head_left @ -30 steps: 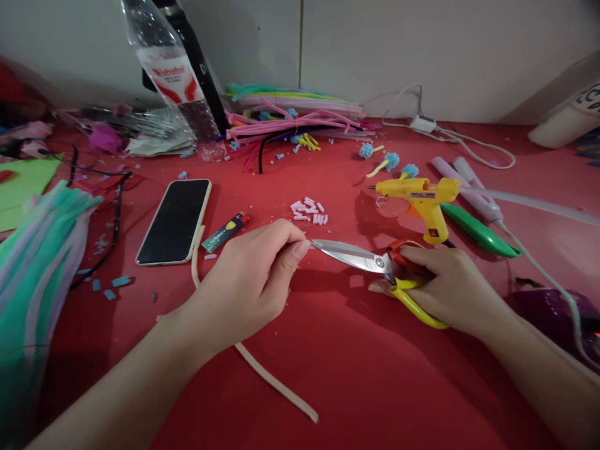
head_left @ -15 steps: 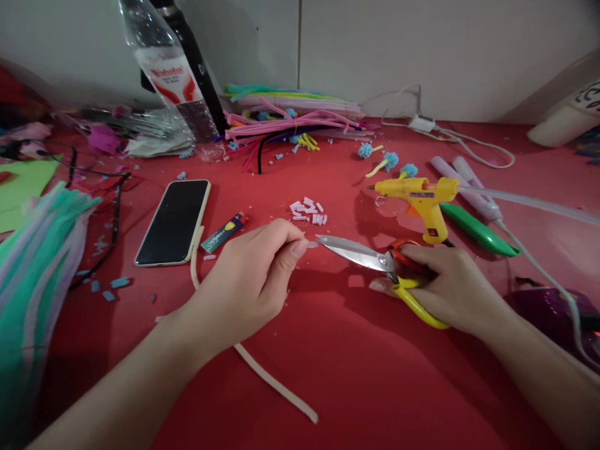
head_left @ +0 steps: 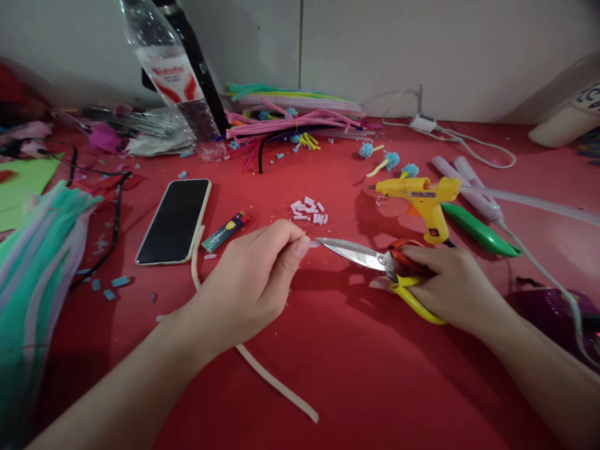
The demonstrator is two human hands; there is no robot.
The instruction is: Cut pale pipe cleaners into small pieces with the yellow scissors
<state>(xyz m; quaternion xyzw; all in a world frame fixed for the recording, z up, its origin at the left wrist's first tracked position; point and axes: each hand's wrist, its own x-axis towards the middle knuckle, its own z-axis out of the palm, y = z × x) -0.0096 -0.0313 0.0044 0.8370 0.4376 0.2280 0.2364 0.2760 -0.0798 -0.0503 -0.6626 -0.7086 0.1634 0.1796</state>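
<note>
My left hand (head_left: 262, 269) pinches a small pale pink piece (head_left: 314, 244) between thumb and index finger, its end poking out toward the scissors. My right hand (head_left: 450, 287) is closed on the red and yellow handles of the scissors (head_left: 359, 253), whose blades look nearly together, with the tip just beside that piece. Behind the fingertips lies a small pile of cut pale pink pieces (head_left: 319, 219). A long cream strip (head_left: 276, 381) passes under my left wrist.
A phone (head_left: 173, 222) and a lighter (head_left: 225, 231) lie left. The yellow glue gun (head_left: 424, 194) and a green object (head_left: 480, 231) are right. Behind stand a water bottle (head_left: 171, 81) and pink stems (head_left: 300, 122); green and lilac stems (head_left: 42, 269) fill the left edge.
The scissors' handles have come slightly closer together. Both hands otherwise stay almost in place.
</note>
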